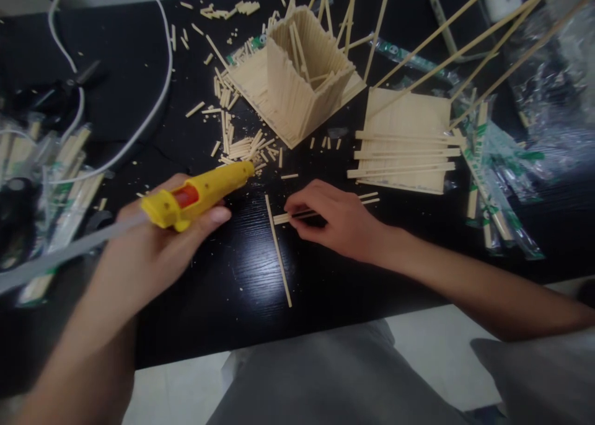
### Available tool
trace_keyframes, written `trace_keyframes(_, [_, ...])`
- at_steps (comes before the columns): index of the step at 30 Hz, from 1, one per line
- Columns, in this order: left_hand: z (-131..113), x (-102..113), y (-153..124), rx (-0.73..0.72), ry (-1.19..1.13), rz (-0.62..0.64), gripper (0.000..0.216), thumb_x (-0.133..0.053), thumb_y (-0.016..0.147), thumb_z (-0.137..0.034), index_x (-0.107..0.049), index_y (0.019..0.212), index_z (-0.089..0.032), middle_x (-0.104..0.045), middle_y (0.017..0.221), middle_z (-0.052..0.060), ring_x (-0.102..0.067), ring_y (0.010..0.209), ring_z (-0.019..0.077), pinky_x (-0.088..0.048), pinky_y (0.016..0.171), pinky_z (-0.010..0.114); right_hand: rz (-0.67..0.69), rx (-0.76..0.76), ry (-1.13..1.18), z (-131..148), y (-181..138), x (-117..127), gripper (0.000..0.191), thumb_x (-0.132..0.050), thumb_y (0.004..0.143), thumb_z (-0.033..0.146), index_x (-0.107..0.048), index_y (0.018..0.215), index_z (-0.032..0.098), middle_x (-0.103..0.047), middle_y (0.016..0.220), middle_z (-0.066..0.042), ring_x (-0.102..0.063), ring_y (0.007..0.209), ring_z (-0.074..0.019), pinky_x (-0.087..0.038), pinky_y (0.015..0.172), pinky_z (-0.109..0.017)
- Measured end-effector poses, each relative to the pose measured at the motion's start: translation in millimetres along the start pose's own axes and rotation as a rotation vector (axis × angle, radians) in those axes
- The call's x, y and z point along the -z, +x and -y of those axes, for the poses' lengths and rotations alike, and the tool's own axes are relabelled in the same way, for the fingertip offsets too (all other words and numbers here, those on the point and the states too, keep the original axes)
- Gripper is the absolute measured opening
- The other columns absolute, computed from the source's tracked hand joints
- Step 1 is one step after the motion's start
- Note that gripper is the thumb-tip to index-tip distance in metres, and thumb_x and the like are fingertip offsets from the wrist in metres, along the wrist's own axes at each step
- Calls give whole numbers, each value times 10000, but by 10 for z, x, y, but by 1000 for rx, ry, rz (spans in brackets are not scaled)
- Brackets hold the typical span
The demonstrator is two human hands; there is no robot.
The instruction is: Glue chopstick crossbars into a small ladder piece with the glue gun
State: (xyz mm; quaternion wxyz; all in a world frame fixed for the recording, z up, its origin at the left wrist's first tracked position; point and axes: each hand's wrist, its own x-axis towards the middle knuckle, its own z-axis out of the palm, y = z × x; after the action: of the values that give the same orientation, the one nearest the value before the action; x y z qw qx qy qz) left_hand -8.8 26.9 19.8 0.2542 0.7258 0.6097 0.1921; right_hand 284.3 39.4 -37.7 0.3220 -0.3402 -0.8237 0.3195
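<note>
My left hand [171, 227] is wrapped around a yellow hot glue gun [209, 189], its nozzle pointing right over the table. A pale glue stick [93, 248] sticks out of the gun's back end. My right hand [330, 217] pinches a few thin wooden sticks [281, 219] lying on the black table. Their left ends meet a single wooden stick [279, 254], which lies crosswise to them. The far ends of the pinched sticks show past my right hand. My right fingertips partly cover the middle of the sticks.
Behind stands a square stick-built box [302, 84] on a stick base. To its right lies a stick panel [404, 115] with upright rods and loose sticks on top. Cut stick pieces [242, 146], wrapped chopsticks [497, 189], a white cable [165, 90], pliers [69, 84] and a phone [458, 16] surround them.
</note>
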Motion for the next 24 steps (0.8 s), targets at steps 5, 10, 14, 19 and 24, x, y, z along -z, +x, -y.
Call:
trace_keyframes(5, [108,218,-25,-123,60,86,450,-573,1014,-737,-783,962,-342,-815,863,-38,-757,731,195,-575,657,305,0,-5,7,-9,-7,5,150,-644,1046,88,-656,1110,223,-783,1060,-43,-740,983,-199,-621,856,-331])
trace_keyframes(10, [35,169,-7,-265,55,192,346,-589,1057,-540,-736,824,-331,-792,783,-26,-686,563,159,-484,479,308,2,-8,3,-8,-13,8,150,-653,1042,96,-660,1118,225,-787,1075,-48,-737,994,-206,-614,868,-336])
trace_keyframes(14, [-2,148,6,-301,56,192,310,-586,1073,-487,-703,829,-335,-741,726,-37,-646,528,149,-463,471,319,-5,-4,7,-6,-15,6,147,-653,1038,89,-665,1113,215,-784,1064,-51,-736,992,-207,-609,873,-334])
trace_keyframes(19, [12,142,7,-314,78,193,330,-555,1098,-528,-691,858,-346,-760,766,-46,-688,580,157,-482,510,332,-1,-18,13,-16,-15,1,143,-648,1038,99,-667,1107,223,-784,1066,-49,-734,984,-209,-604,877,-338])
trace_keyframes(24, [17,116,10,-282,94,198,409,-523,1078,-654,-692,865,-348,-779,794,-40,-699,599,176,-508,526,335,-3,-18,15,-22,-15,4,152,-658,1028,93,-668,1105,223,-785,1062,-43,-734,994,-212,-601,881,-333])
